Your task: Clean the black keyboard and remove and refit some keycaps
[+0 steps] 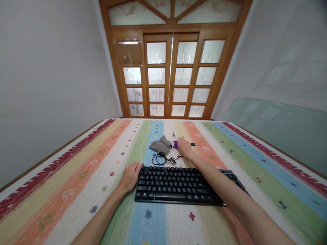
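A black keyboard [171, 185] lies on the striped tablecloth in front of me. My left hand [132, 173] holds its back left corner, fingers closed against the edge. Beyond the keyboard my right hand [184, 146] is closed around a small purple-and-black object [175, 144]. Purple shows on the hand's left and a short black end on its right; the fingers cover the middle, so I cannot tell its kind. A grey cloth [161, 145] sits crumpled just left of that hand. Between cloth and keyboard lies a loosely coiled black cable [163, 160]. My right forearm crosses over the keyboard's right part.
A colourful striped tablecloth [102, 170] covers the table. Behind it stand wooden doors [170, 75] with frosted panes. Walls rise on both sides, and a pale green panel [276, 126] leans along the right one.
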`<state>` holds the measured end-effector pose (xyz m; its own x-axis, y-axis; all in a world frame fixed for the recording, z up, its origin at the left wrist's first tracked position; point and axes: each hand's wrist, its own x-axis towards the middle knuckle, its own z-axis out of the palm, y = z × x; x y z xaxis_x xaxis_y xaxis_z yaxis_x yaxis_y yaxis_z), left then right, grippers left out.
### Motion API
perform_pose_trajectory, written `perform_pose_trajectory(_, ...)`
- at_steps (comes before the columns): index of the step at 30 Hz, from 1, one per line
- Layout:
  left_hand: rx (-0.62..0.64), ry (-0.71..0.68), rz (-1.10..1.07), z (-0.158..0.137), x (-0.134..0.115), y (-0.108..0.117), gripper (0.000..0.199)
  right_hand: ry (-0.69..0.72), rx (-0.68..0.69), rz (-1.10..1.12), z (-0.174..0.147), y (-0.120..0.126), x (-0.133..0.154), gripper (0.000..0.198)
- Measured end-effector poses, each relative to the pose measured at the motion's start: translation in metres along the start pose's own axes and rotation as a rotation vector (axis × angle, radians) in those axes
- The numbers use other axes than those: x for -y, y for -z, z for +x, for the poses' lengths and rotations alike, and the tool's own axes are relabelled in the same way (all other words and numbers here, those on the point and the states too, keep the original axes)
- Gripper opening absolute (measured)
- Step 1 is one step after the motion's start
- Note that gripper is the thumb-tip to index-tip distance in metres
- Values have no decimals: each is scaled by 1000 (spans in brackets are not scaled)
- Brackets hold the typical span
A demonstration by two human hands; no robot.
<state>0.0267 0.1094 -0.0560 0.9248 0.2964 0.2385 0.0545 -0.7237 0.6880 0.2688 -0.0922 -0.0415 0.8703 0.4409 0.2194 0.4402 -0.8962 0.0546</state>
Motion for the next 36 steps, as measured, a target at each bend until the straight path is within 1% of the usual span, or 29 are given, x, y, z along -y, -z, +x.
perform_pose_trajectory(7,2,2,3,2,4,-1,54,-47,-2,86,-5,23,-12,25)
perform_pose_trajectory(13,3,-9,-37,2,3,1,56,-15,-47,243,-23,43,-17,22)
perform_pose_trajectory(17,-1,-16,-69,2,3,1,58,66,-88,381,-41,49,-18,17)
perform_pose_trajectory(21,-14,-27,-66,2,6,0,58,171,-122,514,-61,49,-18,12)
perform_pose_trajectory(25,4,-17,-48,2,6,0,60,258,-158,755,-83,47,-17,8)
perform_pose_trajectory(27,10,-10,-34,1,5,1,62,293,-144,868,-94,47,-15,6)
perform_pose_trajectory(29,10,-8,-19,0,3,2,63,311,-96,909,-104,47,-12,4)
perform_pose_trajectory(33,8,-15,8,0,2,3,63,356,12,921,-117,48,-5,4)
perform_pose_trajectory(36,5,-23,4,0,4,3,61,427,70,917,-120,47,-1,5)
